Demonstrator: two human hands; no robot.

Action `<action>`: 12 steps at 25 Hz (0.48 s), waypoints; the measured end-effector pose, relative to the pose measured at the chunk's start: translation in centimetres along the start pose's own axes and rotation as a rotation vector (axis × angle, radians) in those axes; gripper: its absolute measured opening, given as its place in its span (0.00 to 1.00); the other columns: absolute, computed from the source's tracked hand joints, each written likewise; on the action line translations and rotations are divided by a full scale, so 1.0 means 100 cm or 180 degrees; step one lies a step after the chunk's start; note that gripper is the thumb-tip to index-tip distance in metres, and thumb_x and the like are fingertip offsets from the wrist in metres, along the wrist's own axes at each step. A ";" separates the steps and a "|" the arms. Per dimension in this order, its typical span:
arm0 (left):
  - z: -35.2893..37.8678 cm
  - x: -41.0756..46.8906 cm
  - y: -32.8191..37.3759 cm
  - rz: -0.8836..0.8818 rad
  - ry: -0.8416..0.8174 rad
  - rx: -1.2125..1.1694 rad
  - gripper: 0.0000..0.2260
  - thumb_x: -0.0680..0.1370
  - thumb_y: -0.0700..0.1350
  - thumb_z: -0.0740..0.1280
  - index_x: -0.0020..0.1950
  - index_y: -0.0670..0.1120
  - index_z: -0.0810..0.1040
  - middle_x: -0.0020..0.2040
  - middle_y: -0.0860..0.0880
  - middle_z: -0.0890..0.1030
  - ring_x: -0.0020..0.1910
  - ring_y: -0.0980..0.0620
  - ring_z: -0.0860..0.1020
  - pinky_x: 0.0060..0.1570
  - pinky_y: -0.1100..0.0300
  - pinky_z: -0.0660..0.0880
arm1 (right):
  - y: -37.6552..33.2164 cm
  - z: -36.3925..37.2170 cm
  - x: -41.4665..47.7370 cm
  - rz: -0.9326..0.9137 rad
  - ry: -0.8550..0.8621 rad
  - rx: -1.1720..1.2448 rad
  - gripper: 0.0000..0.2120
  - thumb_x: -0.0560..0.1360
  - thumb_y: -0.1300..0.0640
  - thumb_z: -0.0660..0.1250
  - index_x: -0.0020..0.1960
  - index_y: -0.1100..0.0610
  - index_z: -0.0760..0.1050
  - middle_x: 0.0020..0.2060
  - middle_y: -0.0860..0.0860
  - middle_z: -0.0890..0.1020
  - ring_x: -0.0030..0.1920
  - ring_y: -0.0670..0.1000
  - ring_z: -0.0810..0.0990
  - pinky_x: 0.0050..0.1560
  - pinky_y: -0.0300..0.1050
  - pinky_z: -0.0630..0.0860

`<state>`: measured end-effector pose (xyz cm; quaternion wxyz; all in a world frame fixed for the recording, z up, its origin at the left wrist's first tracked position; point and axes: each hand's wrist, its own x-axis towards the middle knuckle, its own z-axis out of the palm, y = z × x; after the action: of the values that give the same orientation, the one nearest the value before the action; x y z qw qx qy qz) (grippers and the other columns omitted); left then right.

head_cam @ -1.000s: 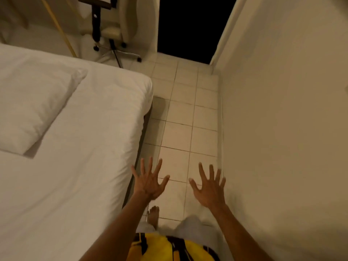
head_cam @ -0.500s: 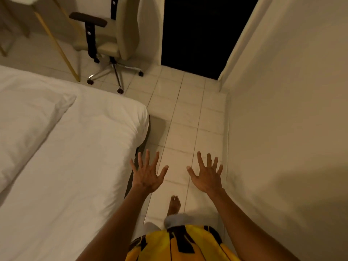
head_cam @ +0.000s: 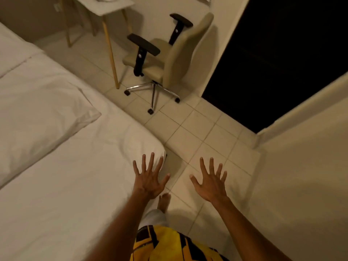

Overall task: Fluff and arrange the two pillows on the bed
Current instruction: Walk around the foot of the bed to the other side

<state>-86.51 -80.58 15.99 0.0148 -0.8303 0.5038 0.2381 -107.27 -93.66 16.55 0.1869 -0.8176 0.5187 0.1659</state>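
A white pillow point(head_cam: 37, 113) lies flat on the white bed point(head_cam: 79, 185) at the left, its corner pointing toward the bed's corner. A second white pillow point(head_cam: 13, 51) shows partly at the upper left edge. My left hand point(head_cam: 150, 178) hovers palm down with fingers spread, over the bed's near corner. My right hand point(head_cam: 211, 181) is also spread and empty, over the tiled floor to the right of the bed. Both hands are well apart from the pillows.
A beige office chair point(head_cam: 162, 61) with black armrests stands on the tiled floor point(head_cam: 197, 136) beyond the bed. A small white table with yellow legs point(head_cam: 111, 8) is behind it. A dark doorway point(head_cam: 278, 57) opens ahead; a wall point(head_cam: 305, 185) runs close on the right.
The view has swung left and upward, bringing the chair, the table and more of the pillows into sight. Both hands stay spread and empty in front of me.
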 end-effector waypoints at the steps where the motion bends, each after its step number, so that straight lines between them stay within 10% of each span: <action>1: -0.013 0.024 0.005 -0.0058 0.0018 -0.0053 0.34 0.78 0.70 0.40 0.79 0.57 0.32 0.80 0.48 0.32 0.79 0.39 0.32 0.74 0.31 0.35 | -0.001 -0.016 0.024 -0.0081 0.0003 -0.0047 0.41 0.79 0.28 0.47 0.81 0.43 0.31 0.81 0.56 0.34 0.79 0.69 0.35 0.77 0.68 0.36; 12: -0.097 0.208 0.001 -0.0969 0.0189 -0.0312 0.36 0.77 0.72 0.40 0.79 0.58 0.31 0.81 0.48 0.33 0.78 0.39 0.32 0.71 0.30 0.32 | -0.051 -0.126 0.266 -0.1040 -0.0261 -0.0651 0.41 0.79 0.29 0.47 0.80 0.44 0.29 0.80 0.56 0.32 0.79 0.66 0.33 0.76 0.68 0.34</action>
<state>-75.07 -100.46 16.05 -0.0047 -0.9034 0.3601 0.2328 -90.81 -118.59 15.85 0.1484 -0.8982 0.3515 0.2183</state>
